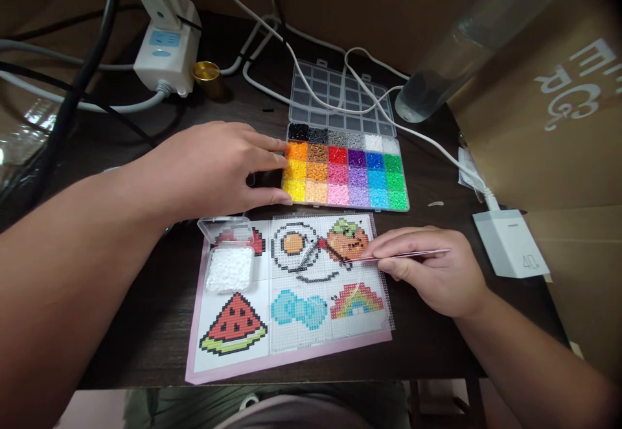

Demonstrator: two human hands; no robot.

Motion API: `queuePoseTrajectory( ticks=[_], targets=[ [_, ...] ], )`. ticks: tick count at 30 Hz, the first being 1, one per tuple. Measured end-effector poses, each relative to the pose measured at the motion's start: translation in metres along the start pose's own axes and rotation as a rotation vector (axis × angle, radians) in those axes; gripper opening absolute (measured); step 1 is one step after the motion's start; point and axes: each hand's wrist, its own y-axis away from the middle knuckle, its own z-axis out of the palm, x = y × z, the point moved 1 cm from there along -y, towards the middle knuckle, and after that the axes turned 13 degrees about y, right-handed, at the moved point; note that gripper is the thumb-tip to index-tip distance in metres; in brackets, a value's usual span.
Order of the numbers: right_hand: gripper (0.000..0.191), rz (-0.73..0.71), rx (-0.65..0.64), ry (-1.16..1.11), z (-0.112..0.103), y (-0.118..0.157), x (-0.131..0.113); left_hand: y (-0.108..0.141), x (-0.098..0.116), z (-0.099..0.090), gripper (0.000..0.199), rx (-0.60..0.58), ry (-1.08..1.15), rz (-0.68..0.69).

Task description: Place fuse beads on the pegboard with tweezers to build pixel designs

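Left hand (221,166) lies flat and spread, empty, fingertips steadying the bead box (345,173) at its orange-yellow edge. Right hand (430,270) pinches tweezers (403,255) low, tip over the pegboard (330,280) beside the orange figure, which lies on the pattern sheet (233,358) on the surface.

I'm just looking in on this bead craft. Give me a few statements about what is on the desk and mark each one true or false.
1. The right hand holds thin tweezers over the clear pegboard. True.
2. The left hand rests on the watermelon picture. False: it lies at the left edge of the bead box, by the yellow and orange beads.
3. The bead box's lid is shut. False: it lies open behind the box.
4. A small open tub of white beads sits on the pattern sheet. True.
5. A white charger lies to the right of the right hand. True.
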Motion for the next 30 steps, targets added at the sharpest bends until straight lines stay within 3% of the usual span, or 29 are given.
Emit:
queuePoseTrajectory(
  ticks=[9,13,21,25,27,30],
  targets=[
    [0.010,0.140,0.246,-0.213,0.006,-0.002,0.008,0.001,-0.010,0.008,0.053,0.039,-0.032,0.031],
    [0.009,0.215,0.267,-0.174,0.007,-0.002,0.007,0.002,-0.017,0.014,0.053,0.098,-0.014,0.044],
    [0.016,0.263,0.288,-0.205,0.007,-0.002,0.010,0.002,-0.016,0.013,0.050,0.100,0.031,0.016],
    [0.010,0.180,0.243,-0.214,0.004,0.002,0.011,0.002,-0.015,0.013,0.049,0.102,0.033,0.020],
    [0.003,0.090,0.162,-0.150,0.002,0.003,0.007,0.002,-0.016,0.013,0.051,0.106,0.033,0.028],
    [0.010,-0.052,0.037,-0.026,0.001,0.002,0.001,0.002,-0.016,0.013,0.051,0.112,0.057,0.034]
  ],
)
